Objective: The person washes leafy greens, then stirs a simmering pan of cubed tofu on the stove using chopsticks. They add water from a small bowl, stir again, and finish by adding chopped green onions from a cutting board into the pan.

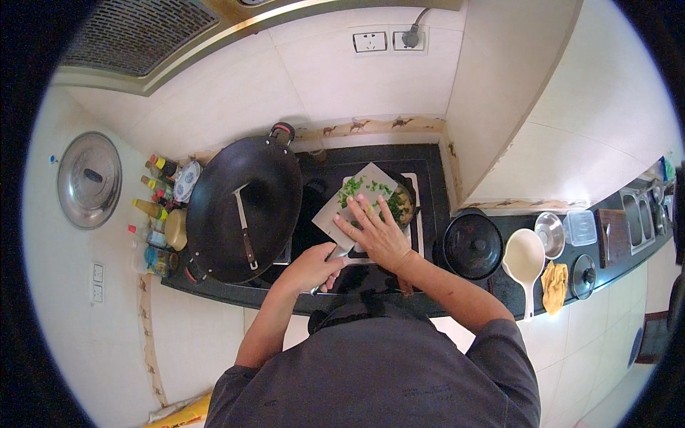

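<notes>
My left hand (pixel 316 270) grips the handle of a broad-bladed cleaver (pixel 334 219), whose blade reaches over the edge of a dark pot (pixel 411 184) on the stove. Chopped green herbs (pixel 350 187) lie scattered on the blade. My right hand (pixel 377 235) rests with spread fingers on or just above the blade, some herb bits at the fingers. More chopped greens and pale food show inside the pot, partly hidden by the blade and my right hand.
A large black wok (pixel 214 214) holding a wood-handled utensil (pixel 245 224) stands left, beside sauce bottles (pixel 150 207). Rightward are a lidded black pot (pixel 473 245), a cream saucepan (pixel 523 254), a steel bowl (pixel 549 235), a yellow cloth (pixel 555 289) and a glass lid (pixel 584 276).
</notes>
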The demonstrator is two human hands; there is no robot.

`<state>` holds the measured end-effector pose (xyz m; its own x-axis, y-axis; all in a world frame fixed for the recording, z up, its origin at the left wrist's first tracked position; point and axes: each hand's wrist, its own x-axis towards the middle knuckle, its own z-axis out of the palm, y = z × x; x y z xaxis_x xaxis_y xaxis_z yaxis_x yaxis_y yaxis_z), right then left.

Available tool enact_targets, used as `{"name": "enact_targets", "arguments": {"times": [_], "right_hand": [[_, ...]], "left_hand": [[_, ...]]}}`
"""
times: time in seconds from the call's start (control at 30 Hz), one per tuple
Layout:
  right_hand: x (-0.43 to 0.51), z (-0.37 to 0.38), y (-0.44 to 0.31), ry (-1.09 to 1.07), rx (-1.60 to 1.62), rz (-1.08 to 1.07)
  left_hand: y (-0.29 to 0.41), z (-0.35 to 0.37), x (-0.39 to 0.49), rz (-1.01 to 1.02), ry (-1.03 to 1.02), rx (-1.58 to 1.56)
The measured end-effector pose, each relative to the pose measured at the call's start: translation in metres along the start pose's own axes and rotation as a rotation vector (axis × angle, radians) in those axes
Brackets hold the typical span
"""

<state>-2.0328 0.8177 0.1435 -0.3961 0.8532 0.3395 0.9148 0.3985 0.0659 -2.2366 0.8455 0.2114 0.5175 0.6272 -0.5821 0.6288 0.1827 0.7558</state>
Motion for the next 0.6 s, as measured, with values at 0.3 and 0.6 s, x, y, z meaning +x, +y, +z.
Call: {"name": "enact_targets", "arguments": {"times": [0.3,0.6], "right_hand": [[0.002,0.008,0.017,0.072,0.063,0.075],[-0.001,0.018,0.035,0.042,-0.046,0.149]], "left_hand": [[0.004,-0.008,-0.017,-0.036,-0.026,-0.068],[0.006,-0.014,-0.031,-0.043,-0.040,-0.042]]}}
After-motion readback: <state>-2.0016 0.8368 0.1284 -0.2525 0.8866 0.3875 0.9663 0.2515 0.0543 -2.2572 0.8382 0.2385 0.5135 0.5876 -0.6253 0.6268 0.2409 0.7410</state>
